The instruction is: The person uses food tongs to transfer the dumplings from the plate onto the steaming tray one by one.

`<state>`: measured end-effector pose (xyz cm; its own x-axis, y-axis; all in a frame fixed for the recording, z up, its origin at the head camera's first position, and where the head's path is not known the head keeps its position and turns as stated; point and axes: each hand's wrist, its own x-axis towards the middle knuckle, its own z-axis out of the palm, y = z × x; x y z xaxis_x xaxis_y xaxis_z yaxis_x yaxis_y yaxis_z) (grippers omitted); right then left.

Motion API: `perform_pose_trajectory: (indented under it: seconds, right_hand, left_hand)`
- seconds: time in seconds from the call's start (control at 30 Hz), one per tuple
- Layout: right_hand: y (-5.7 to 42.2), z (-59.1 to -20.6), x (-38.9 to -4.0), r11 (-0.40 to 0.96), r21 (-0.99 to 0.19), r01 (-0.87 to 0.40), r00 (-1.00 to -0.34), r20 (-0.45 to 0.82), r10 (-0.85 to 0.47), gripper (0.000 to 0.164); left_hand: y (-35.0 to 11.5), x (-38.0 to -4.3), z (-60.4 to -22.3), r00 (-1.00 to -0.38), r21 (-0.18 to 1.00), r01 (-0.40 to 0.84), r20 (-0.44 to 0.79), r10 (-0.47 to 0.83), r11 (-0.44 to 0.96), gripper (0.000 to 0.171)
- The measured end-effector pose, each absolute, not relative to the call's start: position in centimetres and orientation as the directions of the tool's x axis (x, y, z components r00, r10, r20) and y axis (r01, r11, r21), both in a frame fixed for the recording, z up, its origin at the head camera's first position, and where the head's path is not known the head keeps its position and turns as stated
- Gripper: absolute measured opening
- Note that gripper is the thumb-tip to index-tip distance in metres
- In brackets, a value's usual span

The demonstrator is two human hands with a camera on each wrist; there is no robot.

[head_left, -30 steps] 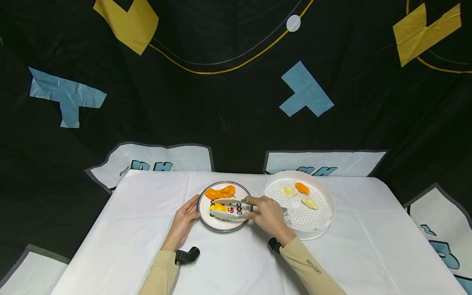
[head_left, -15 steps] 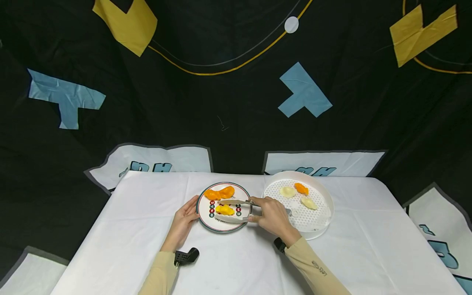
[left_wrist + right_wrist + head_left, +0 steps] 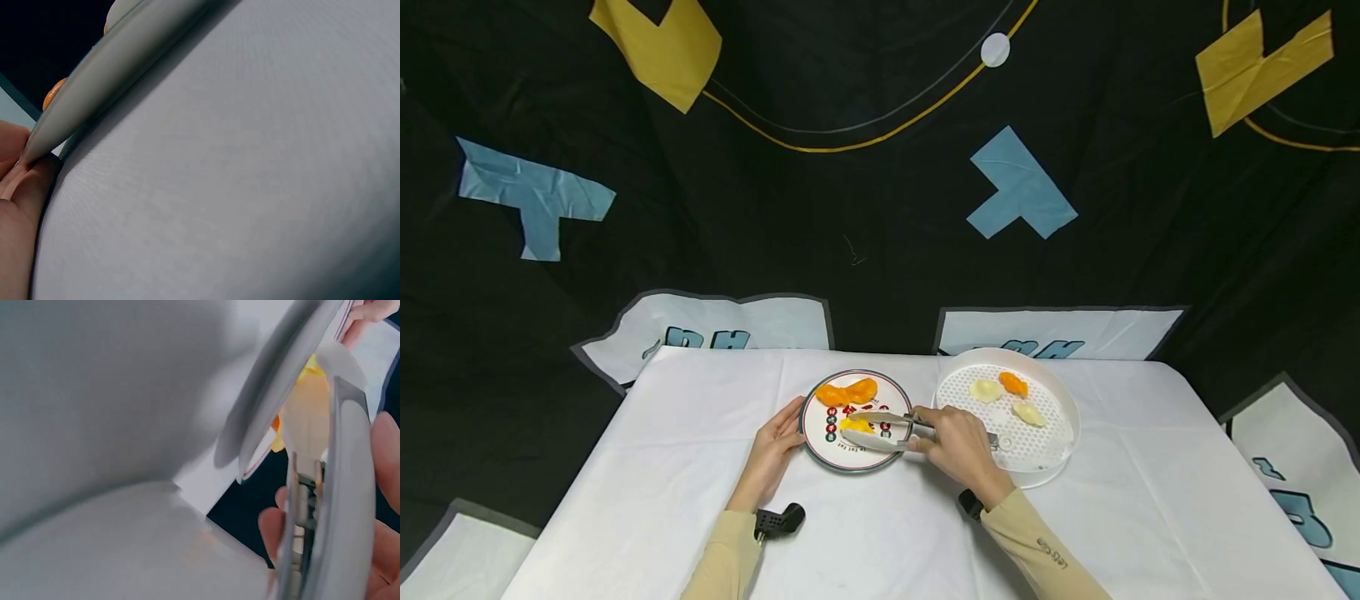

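My left hand (image 3: 775,446) pinches the left rim of a round white plate (image 3: 827,450) with a dark green and red edge; in the left wrist view the plate's underside (image 3: 119,69) shows, tilted up in the fingers. In my right hand (image 3: 958,442) is a pair of tongs (image 3: 887,446), pointing left over the plate. Their tips flank a small yellow dumpling-like piece (image 3: 856,426) on the plate; whether they touch it I cannot tell. Behind it, two orange pieces (image 3: 847,392) lie side by side. In the right wrist view the fingers wrap the tongs (image 3: 353,487).
Right of the plate stands a round white steamer tray (image 3: 1063,442) with a perforated base. It holds two pale dumpling-like pieces (image 3: 1029,413) and one orange piece (image 3: 1014,383). A white cloth (image 3: 865,542) covers the table, and a black curtain (image 3: 880,225) hangs behind.
The tongs have shifted slightly right and their arms have come closer together around the yellow piece. That piece sits a little further right than a second ago. The left hand stays at the rim.
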<state>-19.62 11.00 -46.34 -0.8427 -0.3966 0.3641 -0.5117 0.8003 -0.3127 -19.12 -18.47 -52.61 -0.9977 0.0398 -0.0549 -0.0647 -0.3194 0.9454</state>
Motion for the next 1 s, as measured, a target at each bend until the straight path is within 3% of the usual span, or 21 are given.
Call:
perform_pose_trajectory:
  seconds: [0.17, 0.5, 1.0]
  right_hand:
    - [11.3, -46.7, -19.4, 0.801, -0.296, -0.52, -0.827, 0.411, -0.385, 0.042]
    - [13.2, -44.9, -19.5, 0.772, -0.37, -0.516, -0.831, 0.433, -0.348, 0.041]
    - [20.9, -43.2, -20.1, 0.823, -0.354, -0.445, -0.852, 0.449, -0.268, 0.05]
  left_hand:
    - [-18.4, -19.0, -52.6, -0.997, 0.945, -0.074, -0.065, 0.039, -0.319, 0.067]
    - [-18.5, -19.1, -52.6, -0.998, 0.944, -0.065, -0.054, 0.041, -0.322, 0.066]
    - [-18.4, -19.2, -52.6, -0.997, 0.946, -0.068, -0.058, 0.042, -0.316, 0.067]
